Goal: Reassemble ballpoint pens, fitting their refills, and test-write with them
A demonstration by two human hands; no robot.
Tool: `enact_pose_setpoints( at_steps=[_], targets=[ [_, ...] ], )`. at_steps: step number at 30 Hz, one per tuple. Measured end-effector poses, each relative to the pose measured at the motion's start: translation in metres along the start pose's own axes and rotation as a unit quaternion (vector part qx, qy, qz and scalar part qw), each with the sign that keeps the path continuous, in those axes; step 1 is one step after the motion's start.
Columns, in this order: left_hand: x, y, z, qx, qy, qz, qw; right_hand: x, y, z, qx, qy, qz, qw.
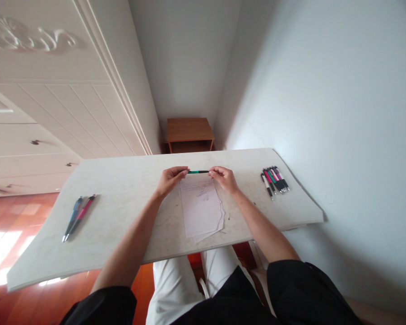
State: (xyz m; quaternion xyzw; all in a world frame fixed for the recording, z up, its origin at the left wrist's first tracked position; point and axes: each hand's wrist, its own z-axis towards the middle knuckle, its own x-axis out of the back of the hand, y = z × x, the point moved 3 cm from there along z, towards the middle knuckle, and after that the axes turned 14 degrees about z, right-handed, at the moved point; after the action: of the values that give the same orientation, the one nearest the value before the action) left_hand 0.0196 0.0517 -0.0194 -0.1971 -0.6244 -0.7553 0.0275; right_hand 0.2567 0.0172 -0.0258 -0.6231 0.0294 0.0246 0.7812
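One pen in hand: the held pen, green barrel, black grip. Two hands on it. Left hand: thumb and fingers pinched together on the green end. Right hand: fingertips closed narrowly around the black end.

Long axis runs left to right, nearly level, parallel with the table's far edge. Black grip end points right, green end left; extreme ends covered by fingers. Position: mid-table, just past the top of the paper. Cannot tell whether it touches the table or is lifted slightly.

Paper: at least two sheets, overlapping, lined, ragged along the right side; handwriting near the top.

Left part of table: two pens, one blue pen, one pink pen, lying close, tips converging toward the near left.

Right part: one bunch, at least six pens, crowded; exact count unclear. White, pink, green and purple barrels seen; black grips and tips toward the person, slanting slightly right.

Beyond the table: one brown stand.
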Motion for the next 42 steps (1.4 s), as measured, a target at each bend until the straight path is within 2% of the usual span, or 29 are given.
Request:
enact_pose_setpoints(
  at_steps=[3, 8, 13, 19, 28, 42],
  targets=[
    [-0.0031, 0.0046, -0.0007, -0.009, -0.007, -0.009, 1.0, -0.0002, -0.0003, -0.0002, 0.005, 0.002, 0.006, 1.0],
    [-0.0015, 0.0022, 0.0005, -0.009, 0.022, -0.002, 1.0, -0.0012, -0.0046, -0.0016, 0.021, 0.011, 0.011, 1.0],
    [0.0004, 0.0013, 0.0001, -0.013, 0.007, 0.032, 0.999, -0.0014, -0.0055, -0.0023, 0.021, 0.012, 0.004, 1.0],
    [0.0015, 0.0008, -0.0006, -0.033, 0.017, -0.007, 0.999, 0.0009, -0.0019, -0.0011, 0.022, 0.016, 0.002, 1.0],
    [-0.0003, 0.0035, -0.0014, -0.037, 0.008, 0.056, 0.998, -0.0021, -0.0078, -0.003, 0.028, 0.017, -0.01, 0.999],
    [-0.0018, 0.0038, -0.0033, -0.001, 0.011, 0.02, 1.0, -0.0032, -0.0095, -0.0039, 0.03, 0.02, -0.027, 0.999]
  ],
)
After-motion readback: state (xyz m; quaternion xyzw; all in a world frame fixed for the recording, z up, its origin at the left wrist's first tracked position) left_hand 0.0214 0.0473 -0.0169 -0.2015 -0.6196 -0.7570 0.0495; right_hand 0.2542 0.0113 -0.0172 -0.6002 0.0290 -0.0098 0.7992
